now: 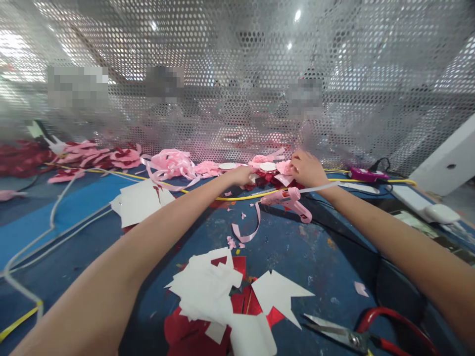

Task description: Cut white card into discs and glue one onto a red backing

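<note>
Both arms stretch to the far edge of the table. My left hand (pixel 242 175) is closed beside red and white paper pieces (pixel 254 180); its fingertips are partly hidden. My right hand (pixel 308 169) has its curled fingers on the edge of a pink ruffled rosette (pixel 284 167). Between the hands lie a white disc (pixel 267 166), more pink ruffles (pixel 260 159) and dark red foil pieces. Just nearer to me rests a pink glue gun (pixel 287 199) with a translucent glue stick (pixel 319 188) out of its back. A strip of pink ribbon (pixel 248 238) curls beside it.
White and red paper offcuts (pixel 210 282) lie in front of me, with red-handled scissors (pixel 352 338) at right. Pink ribbon (pixel 172 163) and petal pieces (pixel 89 153) are heaped left. A yellow cable (pixel 237 198) crosses the table to a purple power strip (pixel 368 174). Perforated metal mesh (pixel 237 109) stands behind.
</note>
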{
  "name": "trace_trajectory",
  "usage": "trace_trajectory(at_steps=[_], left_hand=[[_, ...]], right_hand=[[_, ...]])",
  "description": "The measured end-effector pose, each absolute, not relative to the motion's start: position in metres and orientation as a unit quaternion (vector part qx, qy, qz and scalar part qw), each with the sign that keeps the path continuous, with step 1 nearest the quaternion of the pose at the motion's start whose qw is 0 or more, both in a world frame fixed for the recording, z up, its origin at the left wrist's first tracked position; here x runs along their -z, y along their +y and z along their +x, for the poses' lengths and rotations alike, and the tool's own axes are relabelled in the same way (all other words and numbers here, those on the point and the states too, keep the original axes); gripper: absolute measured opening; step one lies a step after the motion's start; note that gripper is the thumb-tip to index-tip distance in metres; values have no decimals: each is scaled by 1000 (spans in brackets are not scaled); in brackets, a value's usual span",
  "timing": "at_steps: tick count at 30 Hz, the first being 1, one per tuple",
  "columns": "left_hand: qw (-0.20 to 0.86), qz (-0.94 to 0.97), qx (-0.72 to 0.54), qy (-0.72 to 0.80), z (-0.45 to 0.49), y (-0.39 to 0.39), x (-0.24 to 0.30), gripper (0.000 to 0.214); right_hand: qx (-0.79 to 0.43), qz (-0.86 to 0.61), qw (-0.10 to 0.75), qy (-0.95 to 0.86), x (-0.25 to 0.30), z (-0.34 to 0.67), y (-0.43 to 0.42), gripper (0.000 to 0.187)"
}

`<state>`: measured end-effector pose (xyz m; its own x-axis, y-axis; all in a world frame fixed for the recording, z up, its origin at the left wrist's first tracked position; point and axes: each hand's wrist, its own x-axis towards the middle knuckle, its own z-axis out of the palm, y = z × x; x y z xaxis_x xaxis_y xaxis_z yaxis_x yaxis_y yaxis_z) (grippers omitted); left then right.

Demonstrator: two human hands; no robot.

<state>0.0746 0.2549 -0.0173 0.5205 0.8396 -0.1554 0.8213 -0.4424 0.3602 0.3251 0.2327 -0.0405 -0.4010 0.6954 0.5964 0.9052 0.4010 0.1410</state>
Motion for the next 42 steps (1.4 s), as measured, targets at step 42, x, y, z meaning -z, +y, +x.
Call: trace_trajectory(at_steps=[42], left_hand=[[75, 898, -75, 426, 102, 254, 26, 12]], right_hand=[[75, -484, 299, -819, 43, 295, 283, 45]])
